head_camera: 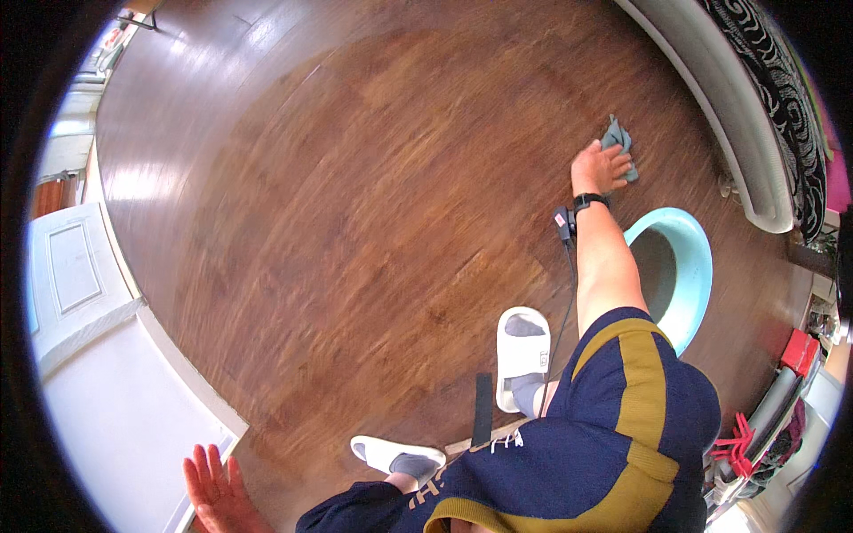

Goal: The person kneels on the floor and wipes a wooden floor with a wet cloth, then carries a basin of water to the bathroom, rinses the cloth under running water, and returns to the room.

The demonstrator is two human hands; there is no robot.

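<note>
My right hand (602, 168) reaches out low over the floor, its fingers spread over a crumpled grey-blue cloth (617, 138). Part of the cloth is hidden behind the hand, so whether the fingers grip it cannot be seen. A black band circles that wrist, with a small black device (564, 224) and a cable beside it. Just beyond my forearm stands a light-blue plastic basin (696, 266), partly covered by the arm and sleeve. At the lower left, my left hand (218, 490) is raised with nothing in it, fingers apart, in front of a white panel.
Dark brown wood-look flooring (373, 220) spreads around my white slippers (524, 353). A grey upholstered furniture edge (726, 120) with black patterned fabric curves along the right. White panelled doors (76, 256) line the left. Red items (738, 445) and other household goods stand at the lower right.
</note>
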